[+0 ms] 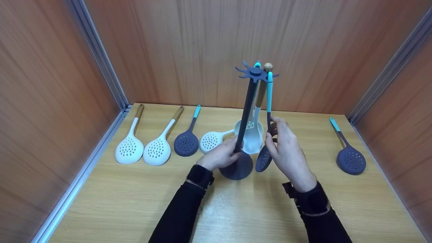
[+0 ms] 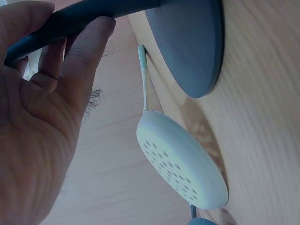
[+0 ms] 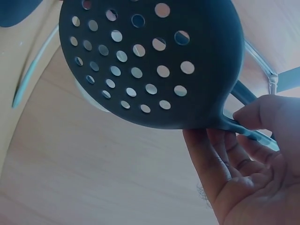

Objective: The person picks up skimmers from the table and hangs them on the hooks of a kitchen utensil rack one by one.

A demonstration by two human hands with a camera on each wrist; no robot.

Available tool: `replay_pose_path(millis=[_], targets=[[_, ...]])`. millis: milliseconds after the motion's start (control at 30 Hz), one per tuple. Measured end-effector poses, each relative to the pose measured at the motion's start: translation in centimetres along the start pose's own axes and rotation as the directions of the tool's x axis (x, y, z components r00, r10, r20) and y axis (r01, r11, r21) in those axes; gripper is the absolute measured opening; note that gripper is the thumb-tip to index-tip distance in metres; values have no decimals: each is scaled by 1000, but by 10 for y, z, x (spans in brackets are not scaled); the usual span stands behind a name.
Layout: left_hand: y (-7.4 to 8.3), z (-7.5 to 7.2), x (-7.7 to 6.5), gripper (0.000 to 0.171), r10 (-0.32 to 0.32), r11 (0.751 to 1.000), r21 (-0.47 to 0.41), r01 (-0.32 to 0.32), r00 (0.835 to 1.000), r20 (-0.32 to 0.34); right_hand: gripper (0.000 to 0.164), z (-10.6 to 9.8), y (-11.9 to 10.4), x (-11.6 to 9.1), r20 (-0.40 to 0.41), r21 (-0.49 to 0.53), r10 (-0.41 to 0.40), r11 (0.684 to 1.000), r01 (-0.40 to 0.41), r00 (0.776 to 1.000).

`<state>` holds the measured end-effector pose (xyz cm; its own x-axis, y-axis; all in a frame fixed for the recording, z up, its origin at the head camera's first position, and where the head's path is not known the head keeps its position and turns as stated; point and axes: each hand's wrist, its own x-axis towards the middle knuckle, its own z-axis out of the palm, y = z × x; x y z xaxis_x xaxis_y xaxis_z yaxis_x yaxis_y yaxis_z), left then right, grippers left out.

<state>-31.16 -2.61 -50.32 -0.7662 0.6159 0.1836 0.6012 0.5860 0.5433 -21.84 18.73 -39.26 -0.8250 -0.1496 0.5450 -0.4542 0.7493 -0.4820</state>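
My left hand (image 1: 222, 154) grips the lower pole of a dark utensil stand (image 1: 249, 111), which has a round base and a hooked top. With thumb and fingers, my right hand (image 1: 287, 148) holds the neck of a dark skimmer (image 3: 150, 61). The turquoise handle of this skimmer reaches up to a hook on the right of the stand. Behind it, a white utensil with a wooden handle (image 1: 261, 94) and a white one with a turquoise end hang from the stand, partly hidden. A white skimmer (image 2: 180, 159) lies left of the base.
Two white skimmers with wooden handles (image 1: 129, 149) (image 1: 157, 151) lie at the left of the table. Beside them is a dark skimmer with a turquoise handle (image 1: 186, 143). Another dark skimmer (image 1: 351, 159) lies far right. Wooden panels (image 1: 168, 50) enclose the back and sides.
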Motion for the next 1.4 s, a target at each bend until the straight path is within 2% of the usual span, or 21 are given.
replay_pose_path(millis=[200, 400, 600, 867, 933, 1067, 1167, 1400], targets=[[0, 0, 1, 52, 12, 1000, 3, -12, 1000, 2, 43, 1, 1, 1, -6, 47, -24, 999, 25, 1000], [-1, 0, 1, 49, -5, 1000, -10, 5, 1000, 9, 43, 0, 2, 1, 9, 47, -5, 999, 5, 1000], [-3, 0, 2, 50, 15, 1000, -1, -15, 1000, 0, 43, -2, 3, 1, 23, 43, 10, 999, -11, 1000], [-3, -1, 6, 27, 62, 998, -19, -61, 998, 8, 43, -5, 5, 2, 28, 34, 10, 999, -11, 1000], [-3, 0, 7, 28, 75, 997, -25, -75, 997, 6, 43, -6, 6, 1, 26, 37, 11, 999, -12, 1000], [-3, 1, 6, 40, 117, 993, -7, -117, 993, -10, 43, -8, 7, 1, 20, 40, 8, 999, -9, 1000], [-4, 1, 6, 45, 121, 993, 4, -121, 993, -15, 43, -9, 8, 1, 22, 38, 11, 999, -12, 1000], [-7, 2, 7, 38, 97, 995, -18, -97, 995, -18, 44, -14, 13, 4, 12, 43, 31, 999, -32, 999]])
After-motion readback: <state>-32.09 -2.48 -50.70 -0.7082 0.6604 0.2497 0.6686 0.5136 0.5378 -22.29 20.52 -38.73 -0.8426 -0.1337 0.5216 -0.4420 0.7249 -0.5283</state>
